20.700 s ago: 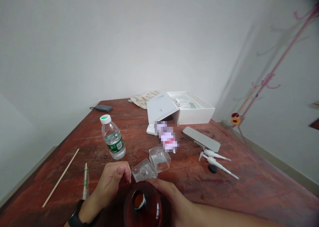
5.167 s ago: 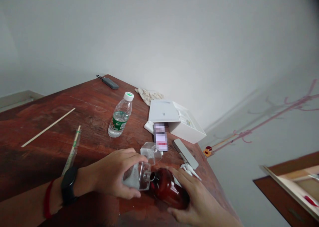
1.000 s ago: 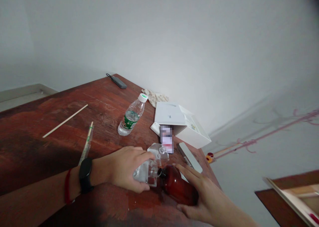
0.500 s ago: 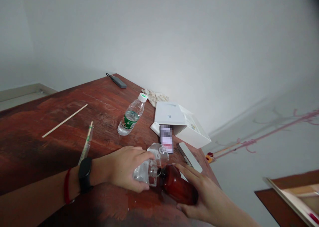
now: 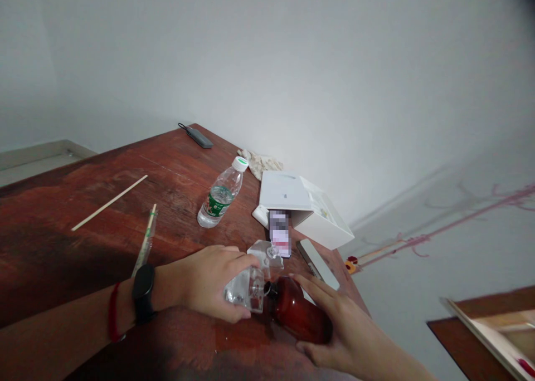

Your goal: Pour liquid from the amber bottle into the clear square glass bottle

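My left hand (image 5: 213,281) is wrapped round a clear angular bottle (image 5: 244,289) tipped on its side, its neck facing right. In my right hand (image 5: 334,328) is a dark red-brown bottle (image 5: 298,308), also tilted, its black mouth pointing left. The two mouths meet or almost meet; whether they touch I cannot tell. Just beyond them lies a clear, faceted piece with a round knob (image 5: 267,254), perhaps a lid. My palms hide part of both bottles.
A capped water bottle (image 5: 219,197) stands upright beyond my left hand. Behind are a white box (image 5: 288,189), a phone (image 5: 280,233) and a grey-white bar (image 5: 318,264). Leftward lie a bare stick (image 5: 109,203), wrapped chopsticks (image 5: 145,239) and a grey device (image 5: 198,137) on the red-brown table (image 5: 167,164).
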The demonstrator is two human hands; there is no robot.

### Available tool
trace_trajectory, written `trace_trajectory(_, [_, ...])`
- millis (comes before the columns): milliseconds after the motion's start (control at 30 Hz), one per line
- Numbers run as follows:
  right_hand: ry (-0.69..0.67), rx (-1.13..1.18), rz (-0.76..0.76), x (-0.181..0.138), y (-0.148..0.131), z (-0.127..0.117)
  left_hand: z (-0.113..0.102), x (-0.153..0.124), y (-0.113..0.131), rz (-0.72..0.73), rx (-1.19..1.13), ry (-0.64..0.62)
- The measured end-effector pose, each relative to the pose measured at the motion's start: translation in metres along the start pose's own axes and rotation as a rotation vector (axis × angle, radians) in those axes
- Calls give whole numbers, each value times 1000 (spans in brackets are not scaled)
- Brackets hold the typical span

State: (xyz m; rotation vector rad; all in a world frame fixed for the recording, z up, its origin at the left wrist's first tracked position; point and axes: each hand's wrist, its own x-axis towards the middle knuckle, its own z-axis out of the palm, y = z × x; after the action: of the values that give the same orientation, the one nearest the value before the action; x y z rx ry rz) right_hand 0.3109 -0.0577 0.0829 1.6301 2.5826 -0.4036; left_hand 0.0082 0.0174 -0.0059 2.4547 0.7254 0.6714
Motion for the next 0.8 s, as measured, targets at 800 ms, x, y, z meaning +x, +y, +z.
trace_trajectory(800, [-36, 15, 31, 0, -2, 1, -3, 0, 1, -12, -12, -17])
